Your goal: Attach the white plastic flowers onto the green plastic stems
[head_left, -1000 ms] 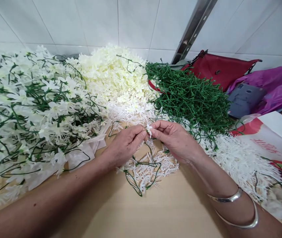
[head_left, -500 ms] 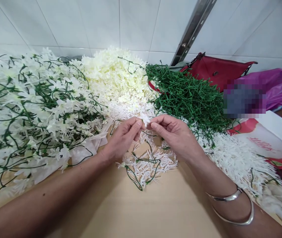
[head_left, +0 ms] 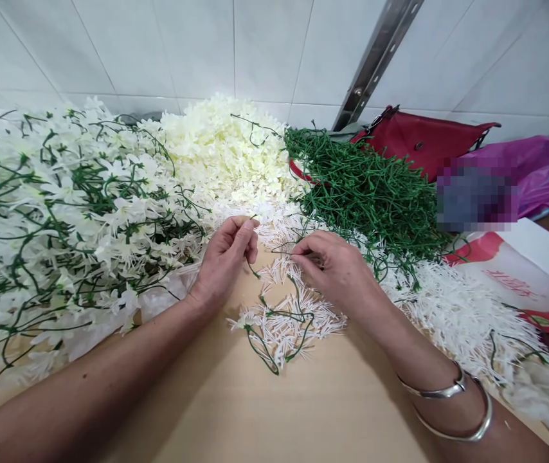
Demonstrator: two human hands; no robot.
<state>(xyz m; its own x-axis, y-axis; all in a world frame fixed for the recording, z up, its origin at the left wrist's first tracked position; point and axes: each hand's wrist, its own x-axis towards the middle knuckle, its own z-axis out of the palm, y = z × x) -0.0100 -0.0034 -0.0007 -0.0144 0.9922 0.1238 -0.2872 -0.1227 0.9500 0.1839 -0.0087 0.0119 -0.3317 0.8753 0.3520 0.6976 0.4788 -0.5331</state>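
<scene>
My left hand [head_left: 229,257] is closed in a pinch on a white artificial flower [head_left: 263,211] by its green stem; the stem's lower end [head_left: 254,270] hangs out below the fingers. My right hand [head_left: 339,267] is closed too, thumb against fingers, and a thin green stem [head_left: 281,248] shows at its fingertips. The fingers partly cover what each hand grips. Below and between the hands lies a small heap of white stamen pieces [head_left: 320,312], with a few green stems and a white flower [head_left: 245,319] on it.
Finished-looking white flowers with stems [head_left: 110,199] are heaped at left. Loose cream petals [head_left: 231,145] lie at the back, green stems [head_left: 366,186] right of them. More white stamens [head_left: 458,305], a red bag [head_left: 429,138] and a red-white box [head_left: 510,270] are at right.
My hands have moved apart from the white flower they both touched. The left moved slightly left with the flower; the right now has a green stem at its fingertips.
</scene>
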